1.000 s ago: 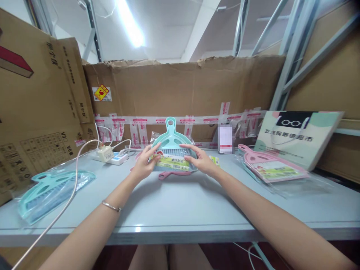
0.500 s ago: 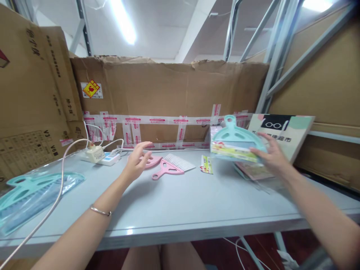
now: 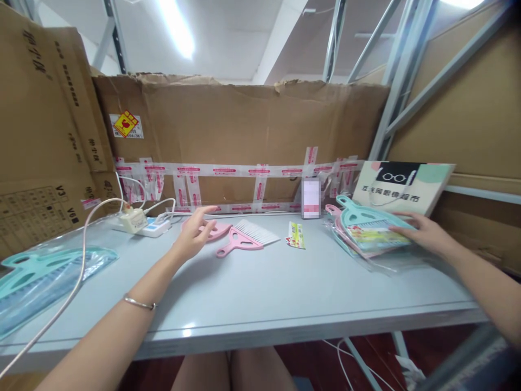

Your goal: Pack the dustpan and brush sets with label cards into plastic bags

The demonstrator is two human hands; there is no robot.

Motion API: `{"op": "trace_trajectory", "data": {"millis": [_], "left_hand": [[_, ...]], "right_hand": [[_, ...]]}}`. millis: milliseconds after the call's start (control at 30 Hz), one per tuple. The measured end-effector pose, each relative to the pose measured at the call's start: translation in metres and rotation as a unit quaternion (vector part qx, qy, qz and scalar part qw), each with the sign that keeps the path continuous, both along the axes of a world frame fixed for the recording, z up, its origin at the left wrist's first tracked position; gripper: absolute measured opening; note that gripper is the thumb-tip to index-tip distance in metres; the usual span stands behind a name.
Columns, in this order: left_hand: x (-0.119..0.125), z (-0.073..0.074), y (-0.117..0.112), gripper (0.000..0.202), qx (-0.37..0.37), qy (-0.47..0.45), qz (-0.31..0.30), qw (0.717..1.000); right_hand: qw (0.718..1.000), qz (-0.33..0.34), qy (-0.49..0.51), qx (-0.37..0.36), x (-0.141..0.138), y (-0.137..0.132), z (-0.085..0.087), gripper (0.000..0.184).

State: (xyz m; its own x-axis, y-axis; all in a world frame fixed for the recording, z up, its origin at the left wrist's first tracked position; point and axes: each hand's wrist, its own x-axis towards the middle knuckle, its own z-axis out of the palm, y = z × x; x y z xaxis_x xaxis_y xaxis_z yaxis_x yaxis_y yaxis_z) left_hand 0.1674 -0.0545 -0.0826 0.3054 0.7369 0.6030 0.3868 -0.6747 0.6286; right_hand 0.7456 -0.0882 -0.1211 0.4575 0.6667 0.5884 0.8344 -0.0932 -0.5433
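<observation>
Head view: at the right of the frame, the person's right hand (image 3: 427,233) touches the right edge of a turquoise plastic dustpan-and-brush set (image 3: 366,218) with a yellow-green printed label, its thumb and forefinger slightly apart at that edge; whether they grip it cannot be told. That set lies right of centre on top of a pink plastic dustpan set (image 3: 332,209) in clear wrapping, the turquoise handle pointing to the upper left. Left of centre, the left hand (image 3: 193,233) is raised with thumb and fingers apart and holds nothing, in front of a pink plastic dustpan (image 3: 222,230) that it partly hides; contact cannot be told. Just right of this dustpan, a small pink brush with white bristles (image 3: 249,237) lies flat, its handle toward the lower left. Near the centre, a small yellow-green card (image 3: 297,235) rests on the pale grey tabletop (image 3: 260,293), and behind it a phone with a blurred screen (image 3: 311,200) stands upright against the brown cardboard panel (image 3: 244,125). At the lower left, another turquoise set in clear plastic (image 3: 44,277) lies beneath a white cable (image 3: 83,260). At the right, a pale printed box with a glasses picture (image 3: 401,190) leans behind the stack.
</observation>
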Motion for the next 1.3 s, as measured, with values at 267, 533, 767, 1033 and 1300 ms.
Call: {"op": "trace_trajectory", "data": {"millis": [267,533,767,1033,1300], "left_hand": [[-0.008,-0.002,0.008,0.035,0.061,0.044,0.042,0.996],[-0.017,0.002,0.015,0.035,0.082,0.074,0.106,0.988],[-0.041,-0.004,0.030,0.058,-0.007,0.251,0.219,0.943],[-0.041,-0.006,0.016,0.070,-0.165,0.424,0.171,0.874],[-0.049,0.001,0.016,0.052,-0.144,0.440,0.264,0.846]], "right_hand": [[0.990,-0.103,-0.096,-0.008,-0.034,0.007,-0.024,0.044],[0.987,-0.073,-0.108,0.089,-0.037,0.001,-0.023,0.021],[0.968,-0.118,-0.071,0.208,-0.032,-0.007,-0.019,0.022],[0.917,-0.193,-0.011,0.348,-0.016,-0.011,-0.014,0.035],[0.836,-0.202,-0.069,0.506,-0.032,-0.012,0.004,0.054]]}}
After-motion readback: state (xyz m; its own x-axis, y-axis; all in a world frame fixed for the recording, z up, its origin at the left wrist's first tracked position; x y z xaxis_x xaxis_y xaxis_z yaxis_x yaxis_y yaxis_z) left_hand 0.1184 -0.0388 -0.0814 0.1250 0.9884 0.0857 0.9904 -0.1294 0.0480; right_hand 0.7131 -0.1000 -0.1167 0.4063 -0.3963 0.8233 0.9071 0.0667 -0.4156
